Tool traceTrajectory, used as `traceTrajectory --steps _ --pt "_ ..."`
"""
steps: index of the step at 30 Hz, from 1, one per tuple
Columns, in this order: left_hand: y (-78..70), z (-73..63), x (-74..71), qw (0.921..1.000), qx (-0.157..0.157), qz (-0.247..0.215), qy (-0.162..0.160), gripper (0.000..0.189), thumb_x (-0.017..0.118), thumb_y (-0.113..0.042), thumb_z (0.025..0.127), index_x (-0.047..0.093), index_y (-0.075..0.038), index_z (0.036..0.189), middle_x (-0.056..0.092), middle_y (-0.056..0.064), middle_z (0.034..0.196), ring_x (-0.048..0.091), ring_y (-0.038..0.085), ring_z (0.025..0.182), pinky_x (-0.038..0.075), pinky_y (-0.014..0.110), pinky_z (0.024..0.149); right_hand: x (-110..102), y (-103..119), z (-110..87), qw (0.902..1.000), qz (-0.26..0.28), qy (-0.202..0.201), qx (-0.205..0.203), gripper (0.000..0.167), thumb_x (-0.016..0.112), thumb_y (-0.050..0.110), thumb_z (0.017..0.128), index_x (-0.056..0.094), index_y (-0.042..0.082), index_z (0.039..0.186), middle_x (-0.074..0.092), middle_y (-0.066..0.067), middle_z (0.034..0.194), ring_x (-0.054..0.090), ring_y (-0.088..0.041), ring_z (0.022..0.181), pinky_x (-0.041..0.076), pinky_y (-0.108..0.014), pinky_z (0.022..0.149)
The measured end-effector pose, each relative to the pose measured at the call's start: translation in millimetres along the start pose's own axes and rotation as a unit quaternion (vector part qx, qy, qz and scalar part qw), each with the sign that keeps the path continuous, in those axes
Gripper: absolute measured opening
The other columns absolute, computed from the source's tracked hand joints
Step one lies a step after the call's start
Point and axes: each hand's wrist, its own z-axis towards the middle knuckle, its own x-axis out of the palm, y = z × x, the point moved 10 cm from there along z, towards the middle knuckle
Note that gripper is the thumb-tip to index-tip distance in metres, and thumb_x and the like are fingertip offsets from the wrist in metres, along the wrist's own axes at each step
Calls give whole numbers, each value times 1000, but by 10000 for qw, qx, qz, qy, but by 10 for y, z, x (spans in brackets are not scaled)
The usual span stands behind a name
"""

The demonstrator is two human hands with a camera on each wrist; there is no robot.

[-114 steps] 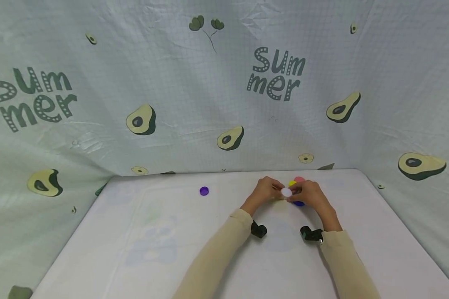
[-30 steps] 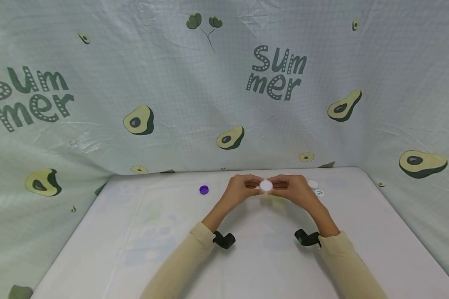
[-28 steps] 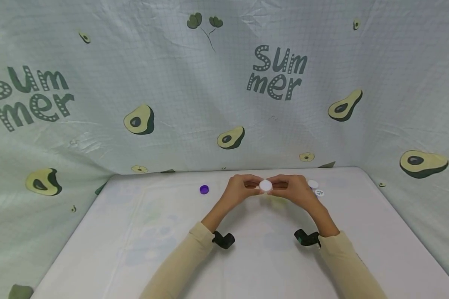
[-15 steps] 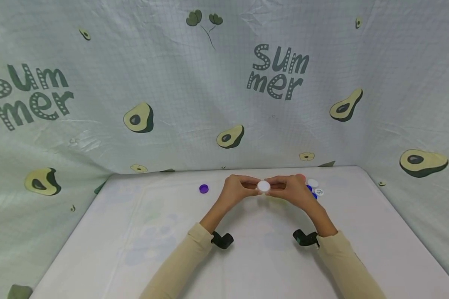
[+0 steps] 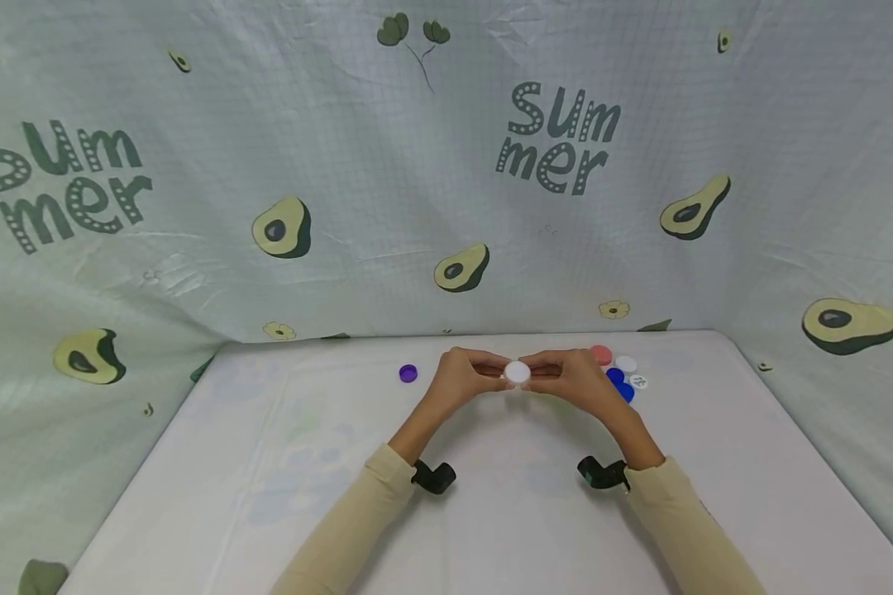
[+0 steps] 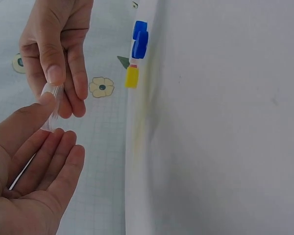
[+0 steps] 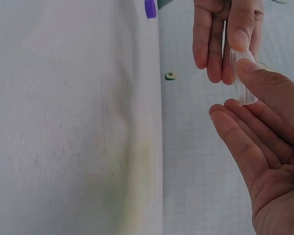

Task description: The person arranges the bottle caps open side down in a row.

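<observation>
Round, shallow cap of translucent whitish plastic [image 5: 517, 373], ridged along its edge. Position: raised in the air, pinched at opposite sides between left hand [image 5: 458, 383] and right hand [image 5: 575, 378]. Pose: circular face turned toward the head camera.

My arms [image 5: 353, 516] reach forward, angling inward, both in long beige cloth sleeves [image 5: 688, 521]. My bare left hand [image 5: 465, 380] and bare right hand [image 5: 571, 380] nearly meet, each pinching with thumb and fingers.
</observation>
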Motion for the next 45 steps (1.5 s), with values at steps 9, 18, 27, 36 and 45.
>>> traceTrajectory --steps 9,18,27,36,45 --pt "56 -50 -130 9999 -17 160 -47 32 89 -18 79 80 -11 110 79 1 98 75 11 91 59 28 80 132 58 35 9995 -129 -149 -258 45 81 20 89 69 5 129 71 -13 124 71 -28 110 57 -36 91" --pt "62 -90 -234 9995 182 24 -251 33 86 -20 83 78 -8 113 77 7 106 74 17 98 60 28 82 155 241 46 9925 0 -583 -1074 29 78 7 89 73 7 118 70 -11 122 68 -30 114 57 -39 90" --pt "-3 -101 -270 9965 498 -384 -558 20 83 -8 84 72 -2 100 76 11 101 74 20 93 60 28 82 169 279 54 9878 -55 -855 -1302 23 77 4 89 74 7 111 71 -9 118 71 -26 108 58 -33 88" --pt "-9 -108 -298 9947 668 -388 -677 17 80 -11 88 76 -4 103 76 10 101 74 19 94 59 26 83 167 335 27 9796 -322 -1141 -1625 25 76 2 89 76 11 112 74 -5 113 71 -23 104 58 -29 86" --pt "8 -93 -301 9934 742 -565 -665 29 79 -5 87 75 -1 116 75 15 108 74 24 97 59 25 83 143 337 17 9719 -267 -1395 -1876 39 79 0 86 73 8 124 72 -9 120 74 -23 97 58 -25 83"
